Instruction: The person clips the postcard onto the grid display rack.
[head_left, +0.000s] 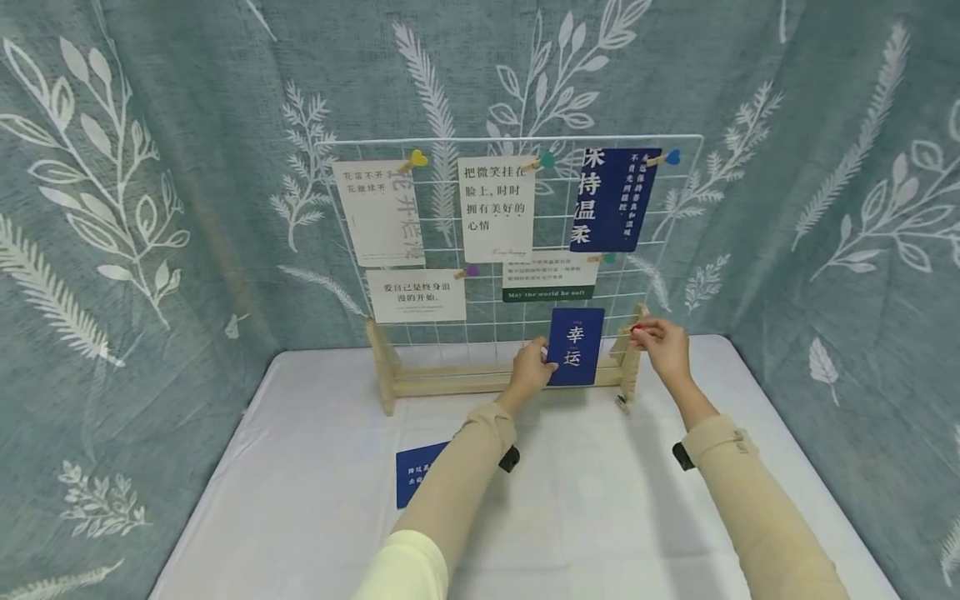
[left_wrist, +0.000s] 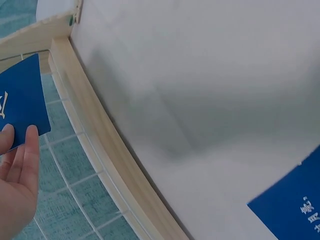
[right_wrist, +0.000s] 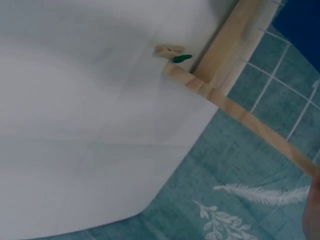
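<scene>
**Mara:** Head view first: what did the left hand (head_left: 531,367) have?

**Jon:** It pinched a blue card (head_left: 575,347) by the card's left edge, fingers curled round it, and held it upright against the lower part of the white wire grid (head_left: 675,250). The left wrist view showed the fingertips (left_wrist: 22,150) lying on that card's corner (left_wrist: 20,102), with the wooden base rail (left_wrist: 100,135) running just past them.

**Mara:** And the right hand (head_left: 663,346)?

**Jon:** It was raised to the right of the card, near the grid's right wooden upright (head_left: 632,367). Its fingers were closed on something small and red (head_left: 637,330) at the tips. I could not tell what that was; it was too small. The right wrist view showed only a sliver of the hand at the edge, so no help there.

**Mara:** Anything close under that hand?

**Jon:** A wooden clip with a green tip (right_wrist: 172,53) lay on the white table (head_left: 600,517), just beside the foot of the stand.

**Mara:** What hung above the hands?

**Jon:** Five cards clipped to the grid: two white cards side by side at the top, a dark blue one to their right, another white card and a white-and-green one in the row below. All sat above the held card.

**Mara:** And nearer the person?

**Jon:** A second blue card (head_left: 420,471) lay flat on the table, partly hidden behind the left forearm, well apart from both hands.
</scene>
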